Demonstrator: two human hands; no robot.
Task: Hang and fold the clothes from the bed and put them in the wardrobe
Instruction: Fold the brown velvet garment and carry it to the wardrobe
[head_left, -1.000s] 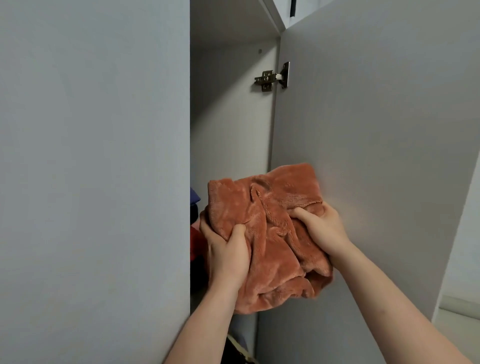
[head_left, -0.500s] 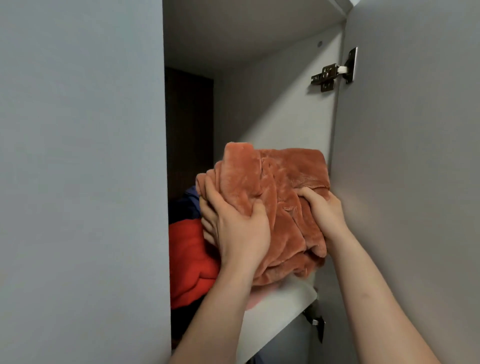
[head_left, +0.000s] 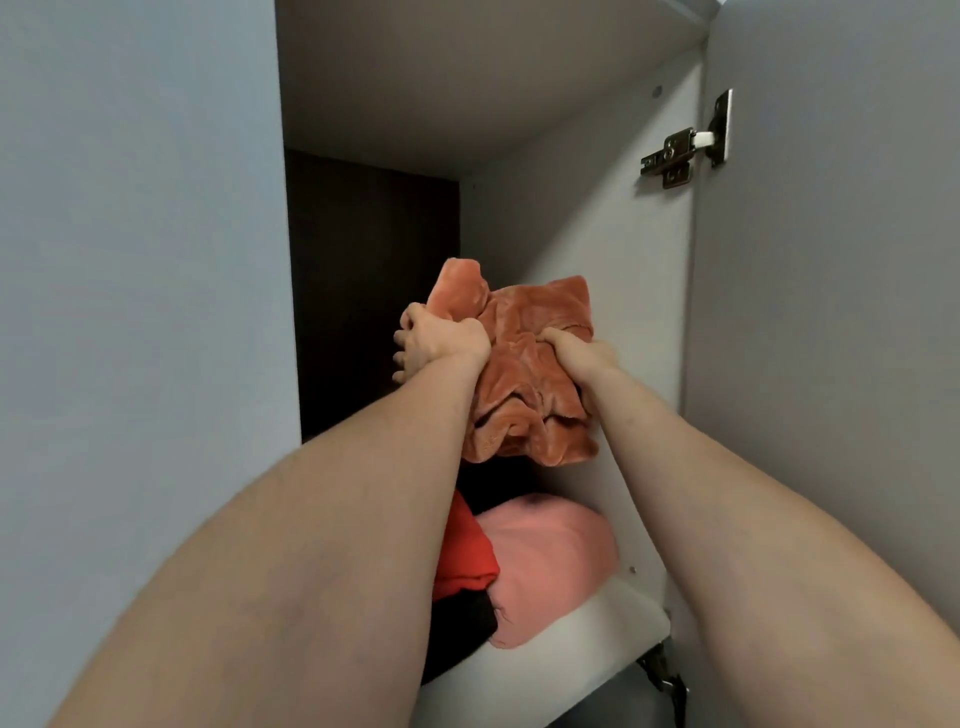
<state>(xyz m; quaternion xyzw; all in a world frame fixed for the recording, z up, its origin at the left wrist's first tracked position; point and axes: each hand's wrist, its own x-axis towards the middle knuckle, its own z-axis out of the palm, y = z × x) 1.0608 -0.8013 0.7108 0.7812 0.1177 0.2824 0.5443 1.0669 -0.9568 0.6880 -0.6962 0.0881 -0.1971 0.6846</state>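
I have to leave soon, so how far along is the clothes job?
Done: a pink folded piece and a red one already lie on the wardrobe shelf. In hand: the left hand and right hand grip a rust-coloured fleece garment, raised above that pile inside the wardrobe. Left: setting it down. The bed is out of view, so I cannot tell what remains there.

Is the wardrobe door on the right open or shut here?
Open. The door is swung outward, its hinge exposed, and the shelf inside shows.
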